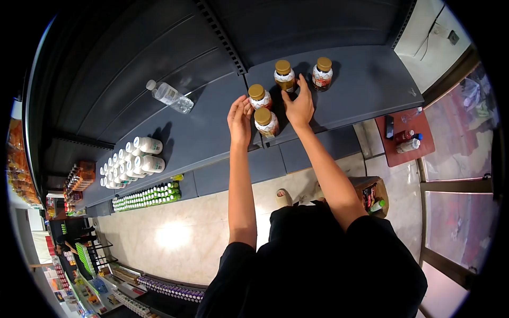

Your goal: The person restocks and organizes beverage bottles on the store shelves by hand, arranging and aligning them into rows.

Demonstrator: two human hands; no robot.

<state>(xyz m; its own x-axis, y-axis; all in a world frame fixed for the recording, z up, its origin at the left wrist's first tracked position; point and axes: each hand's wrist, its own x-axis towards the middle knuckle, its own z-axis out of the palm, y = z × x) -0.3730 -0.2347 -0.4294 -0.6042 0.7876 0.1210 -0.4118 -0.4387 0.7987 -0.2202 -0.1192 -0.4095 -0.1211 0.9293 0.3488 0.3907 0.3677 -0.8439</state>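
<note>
Four gold-capped jars stand upright on the dark grey shelf (366,87). My left hand (240,119) is beside the left pair, its fingers apart near the rear jar (259,97); the front jar (266,123) stands just before that one. Near a third jar (284,76) is my right hand (300,104), thumb and fingers spread at its lower right side; contact is hard to tell. The fourth jar (322,74) stands apart, farther right. Neither hand holds a jar off the shelf.
A clear bottle (170,97) lies on the shelf at left, beyond rows of white bottles (150,163). Green bottles (154,197) line a lower level. A red table (395,153) and a cardboard box (377,185) are at right. Another person (66,241) is far left.
</note>
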